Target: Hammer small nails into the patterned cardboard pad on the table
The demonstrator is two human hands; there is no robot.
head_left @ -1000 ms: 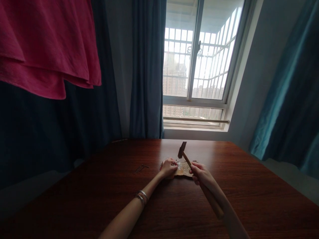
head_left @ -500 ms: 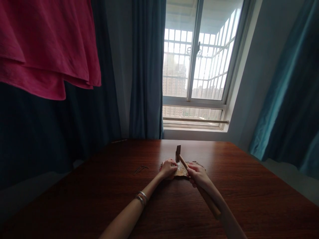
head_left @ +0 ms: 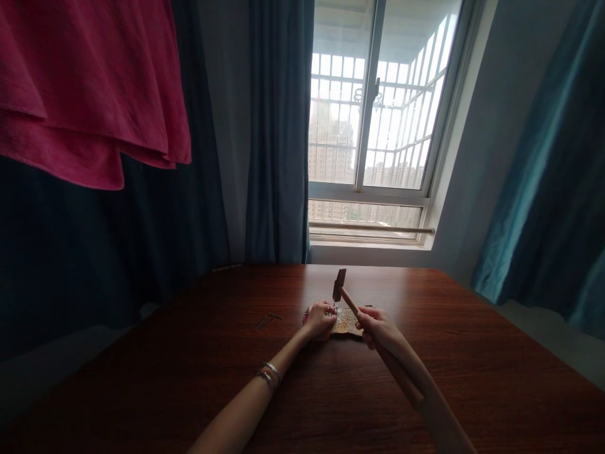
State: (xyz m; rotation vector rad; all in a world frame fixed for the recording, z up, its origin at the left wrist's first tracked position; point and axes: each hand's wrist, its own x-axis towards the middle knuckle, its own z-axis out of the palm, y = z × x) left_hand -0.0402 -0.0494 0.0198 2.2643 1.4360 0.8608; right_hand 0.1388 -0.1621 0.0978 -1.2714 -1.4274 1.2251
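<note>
My right hand [head_left: 378, 326] is wrapped round the wooden handle of a hammer [head_left: 348, 299]. The hammer's dark head is raised a little above a thin upright nail [head_left: 336, 309]. Beside that nail, my left hand [head_left: 320, 320] has its fingers closed, with thumb and fingertips around the nail's shaft. Under both hands lies a tan, dark-speckled piece [head_left: 348, 323] with an uneven front edge; its left part is hidden by my left hand. Several loose nails [head_left: 268, 321] lie on the table left of my left hand.
The brown wooden table [head_left: 212, 372] reaches back to the wall below a barred window [head_left: 368, 126]. Blue curtains [head_left: 280, 145] hang on both sides. A pink cloth [head_left: 94, 94] hangs at upper left.
The hammer head has risen slightly off the nail, and my right hand has shifted a little to the right with it. My left hand has stayed in place.
</note>
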